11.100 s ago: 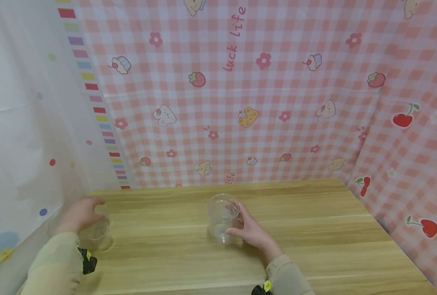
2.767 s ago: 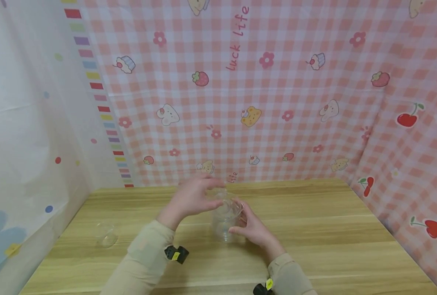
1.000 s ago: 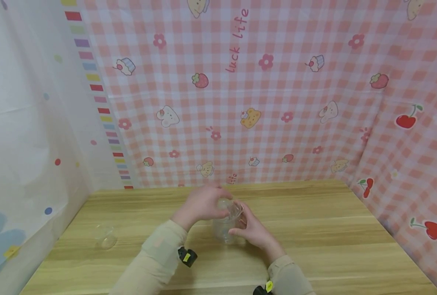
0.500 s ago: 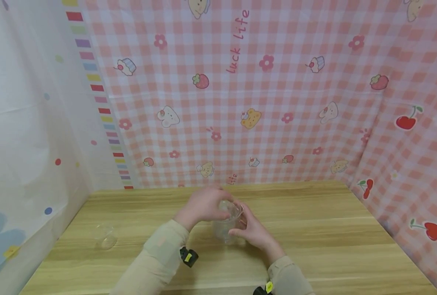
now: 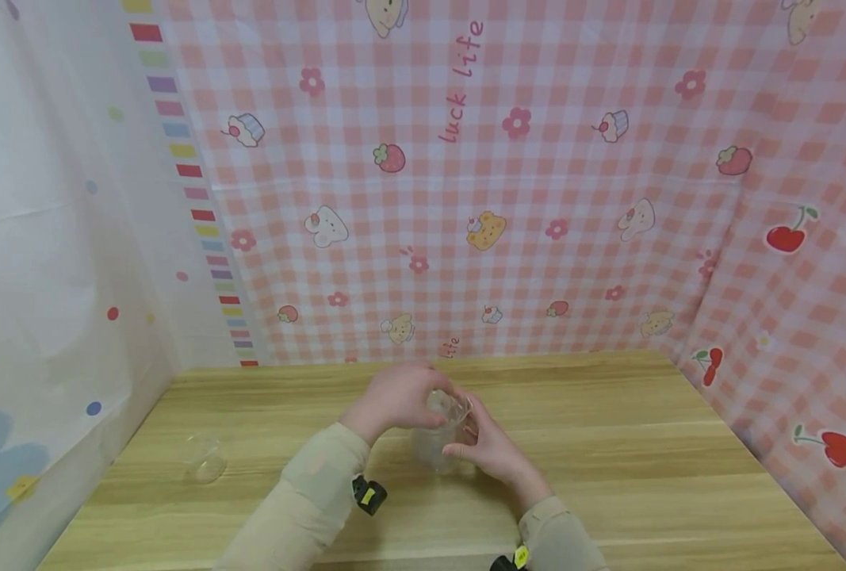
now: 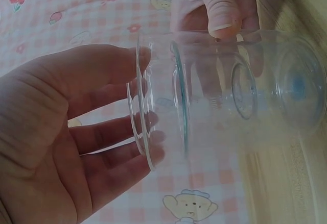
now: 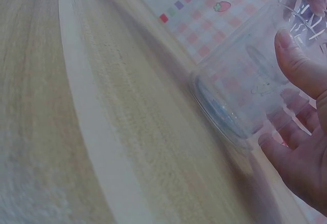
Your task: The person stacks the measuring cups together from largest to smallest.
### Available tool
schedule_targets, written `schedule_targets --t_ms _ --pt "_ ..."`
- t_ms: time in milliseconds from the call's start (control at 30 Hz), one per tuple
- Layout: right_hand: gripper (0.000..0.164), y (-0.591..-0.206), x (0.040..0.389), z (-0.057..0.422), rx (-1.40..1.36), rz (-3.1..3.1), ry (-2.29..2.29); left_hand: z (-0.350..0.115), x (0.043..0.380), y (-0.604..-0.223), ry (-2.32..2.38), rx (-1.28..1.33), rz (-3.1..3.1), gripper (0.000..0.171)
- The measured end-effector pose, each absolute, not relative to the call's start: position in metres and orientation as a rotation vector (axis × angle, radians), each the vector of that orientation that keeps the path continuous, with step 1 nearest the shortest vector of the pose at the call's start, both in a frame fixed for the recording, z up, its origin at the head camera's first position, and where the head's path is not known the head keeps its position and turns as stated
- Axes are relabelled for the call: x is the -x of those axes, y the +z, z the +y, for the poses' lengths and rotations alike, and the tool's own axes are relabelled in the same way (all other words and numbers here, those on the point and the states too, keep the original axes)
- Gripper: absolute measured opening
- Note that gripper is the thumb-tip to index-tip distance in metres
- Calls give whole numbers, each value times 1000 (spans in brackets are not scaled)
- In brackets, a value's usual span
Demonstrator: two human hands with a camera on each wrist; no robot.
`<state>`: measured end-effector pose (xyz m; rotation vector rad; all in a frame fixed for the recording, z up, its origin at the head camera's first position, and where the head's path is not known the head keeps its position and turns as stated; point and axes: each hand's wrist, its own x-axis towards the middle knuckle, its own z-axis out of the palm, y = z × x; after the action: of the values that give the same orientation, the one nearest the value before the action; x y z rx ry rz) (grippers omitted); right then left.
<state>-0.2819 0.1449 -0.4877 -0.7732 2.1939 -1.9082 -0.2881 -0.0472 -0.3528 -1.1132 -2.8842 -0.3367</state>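
A large clear cup (image 5: 433, 454) stands upright on the wooden table, its round base showing in the right wrist view. My right hand (image 5: 497, 448) holds it from the right side, thumb in front and fingers behind. Inside its mouth sits a smaller clear cup (image 6: 244, 94), most of its length within the large one. My left hand (image 5: 397, 398) grips this smaller cup from above, thumb and fingers around its rim (image 6: 145, 132), which sticks out past the large cup's rim. Part of both cups is hidden behind my hands in the head view.
Another clear cup (image 5: 204, 460) stands at the left of the wooden table (image 5: 644, 460). A pink checked cloth (image 5: 572, 182) hangs behind the back edge, with a white cloth (image 5: 59, 238) on the left.
My left hand came from the left side with the smaller cup, then lowered it into the large cup; lately it sinks only slightly. My right hand keeps its hold.
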Motion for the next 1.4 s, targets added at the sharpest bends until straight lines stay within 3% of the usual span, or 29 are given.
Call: schedule_targets --t_ms 1400 --pt "84 -489 281 145 839 2198 -1902 -28 292 -345 -253 1074 -3048 32"
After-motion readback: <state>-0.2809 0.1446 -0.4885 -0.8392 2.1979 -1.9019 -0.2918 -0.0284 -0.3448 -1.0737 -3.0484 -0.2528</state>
